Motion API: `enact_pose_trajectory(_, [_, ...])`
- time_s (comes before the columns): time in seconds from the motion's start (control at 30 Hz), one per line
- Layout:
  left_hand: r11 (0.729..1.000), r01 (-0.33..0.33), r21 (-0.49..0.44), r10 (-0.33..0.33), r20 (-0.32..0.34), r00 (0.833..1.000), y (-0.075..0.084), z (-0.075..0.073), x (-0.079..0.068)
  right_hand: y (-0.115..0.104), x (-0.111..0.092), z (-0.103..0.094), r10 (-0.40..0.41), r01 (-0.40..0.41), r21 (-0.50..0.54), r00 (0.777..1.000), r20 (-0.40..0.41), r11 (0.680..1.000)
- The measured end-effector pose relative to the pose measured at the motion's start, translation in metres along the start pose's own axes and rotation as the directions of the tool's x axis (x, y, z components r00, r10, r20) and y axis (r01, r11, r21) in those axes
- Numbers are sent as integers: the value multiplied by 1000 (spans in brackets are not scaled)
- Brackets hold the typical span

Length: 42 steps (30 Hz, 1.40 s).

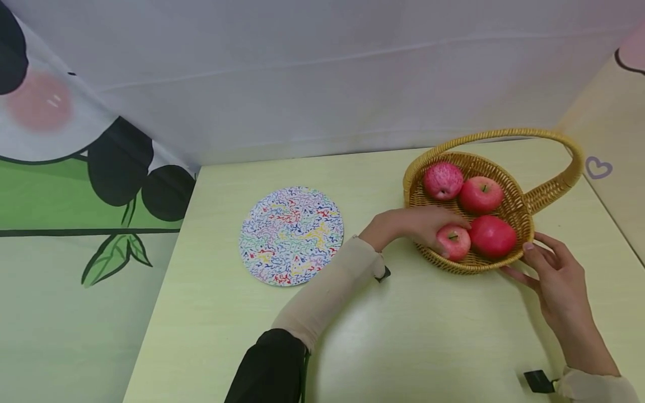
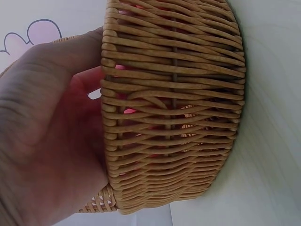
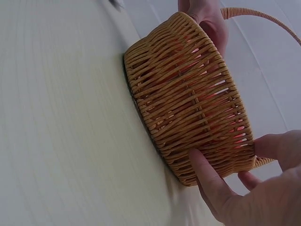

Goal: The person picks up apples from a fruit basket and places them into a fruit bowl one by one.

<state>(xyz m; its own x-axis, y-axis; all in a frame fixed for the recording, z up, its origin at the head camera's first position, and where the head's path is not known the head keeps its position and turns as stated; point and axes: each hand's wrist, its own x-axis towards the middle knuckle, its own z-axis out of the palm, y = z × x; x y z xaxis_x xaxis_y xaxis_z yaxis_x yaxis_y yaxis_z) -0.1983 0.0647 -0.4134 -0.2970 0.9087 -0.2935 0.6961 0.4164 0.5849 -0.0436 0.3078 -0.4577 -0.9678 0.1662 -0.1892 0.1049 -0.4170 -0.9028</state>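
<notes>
A wicker basket (image 1: 473, 268) with a tall looped handle stands at the right of the table, holding several red apples. My left hand (image 1: 428, 224) reaches over its near left rim and grips the front apple (image 1: 454, 242), fingers curled down around it. In the left wrist view the palm is at the rim and the woven wall hides most of the fruit. Against the basket's right side, my right hand (image 1: 559, 280) holds the rim, thumb on top and fingers against the outer weave. Beside the gripped apple lies a deeper red apple (image 1: 494, 237); two others lie behind.
A round board (image 1: 291, 236) with a colourful squiggle pattern lies left of the basket, close to my left forearm. White cloth (image 1: 322, 84) hangs behind the table (image 1: 211, 313). A panel with a purple heart (image 1: 598, 167) stands along the right edge.
</notes>
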Motion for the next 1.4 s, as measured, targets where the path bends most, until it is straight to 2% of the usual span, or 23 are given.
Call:
enact_pose_trajectory(0.33, [999, -23, -27, 23, -5, 1000, 1, -2, -1, -1, 0, 1, 12, -12, 0, 1000, -6, 1000])
enact_pose_trajectory(0.67, [998, -52, 21, 54, -67, 996, 1, 1, 0, 1, -2, 0, -2, 2, 37, 1000, 6, 999])
enact_pose_trajectory(0.9, [996, -26, 83, 35, -116, 993, 1, 4, -1, 2, -3, 0, -1, 1, 37, 1000, 3, 999])
enact_pose_trajectory(1.07, [993, -3, 120, 26, -187, 982, 1, 6, -4, 1, -2, 0, -10, 9, 36, 1000, 8, 999])
enact_pose_trajectory(1.2, [996, 0, 87, 21, -245, 969, 2, 8, -7, 1, -1, -1, -8, 8, 32, 1000, 6, 999])
enact_pose_trajectory(1.4, [998, 21, 54, -1, -343, 939, 7, 12, -16, 3, -1, 1, -14, 14, 37, 1000, 6, 999])
